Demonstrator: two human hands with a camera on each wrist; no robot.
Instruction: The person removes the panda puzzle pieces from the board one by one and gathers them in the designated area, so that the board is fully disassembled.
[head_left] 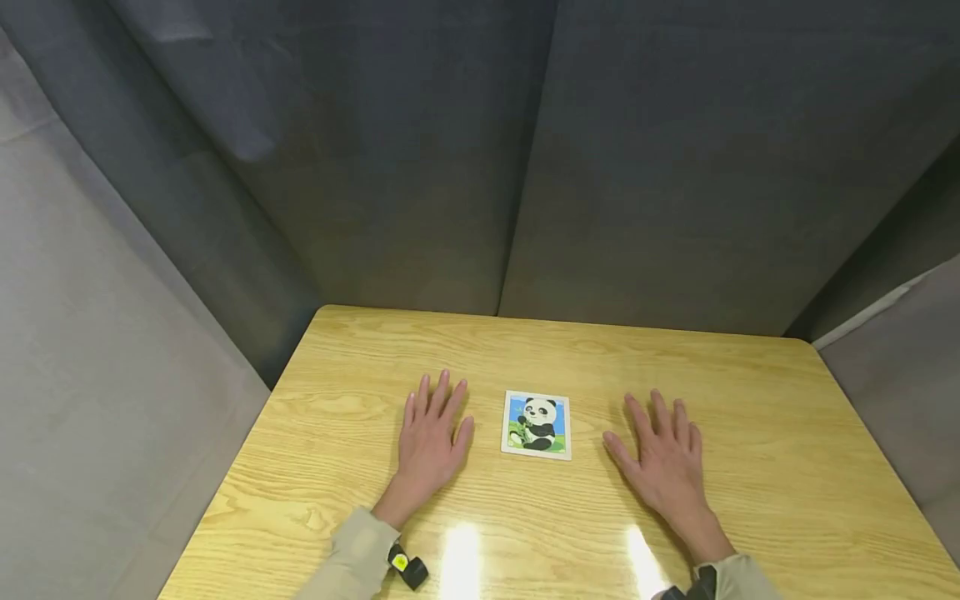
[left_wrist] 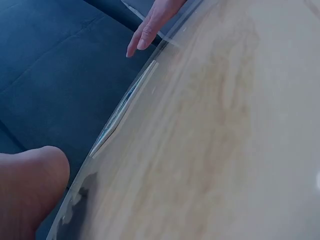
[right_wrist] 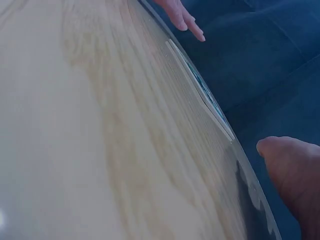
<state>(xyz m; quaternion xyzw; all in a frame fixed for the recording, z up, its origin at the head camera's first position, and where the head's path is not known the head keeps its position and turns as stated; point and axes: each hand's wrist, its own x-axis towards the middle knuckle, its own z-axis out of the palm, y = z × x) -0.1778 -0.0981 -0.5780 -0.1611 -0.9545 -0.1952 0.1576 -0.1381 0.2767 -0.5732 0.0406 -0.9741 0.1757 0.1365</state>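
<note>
A small square panda picture puzzle point(head_left: 536, 426) with a pale frame lies flat on the wooden table point(head_left: 780, 467). To its left is my left hand point(head_left: 431, 442), palm down with the fingers straight and spread, holding nothing. My right hand point(head_left: 663, 462) is on the other side, also palm down, fingers extended and nothing in it. Both wrist views catch the puzzle edge-on, as a thin slab point(left_wrist: 122, 110) in the left one and a slanted strip point(right_wrist: 202, 92) in the right one. Each of those views also shows the opposite hand beyond the puzzle.
Dark grey curtains point(head_left: 420, 167) hang behind the table's far edge. Lighter grey cloth panels flank it at the left point(head_left: 97, 350) and right point(head_left: 907, 375). Two bright light reflections shine on the near part of the tabletop. Both sleeved wrists carry small black cameras.
</note>
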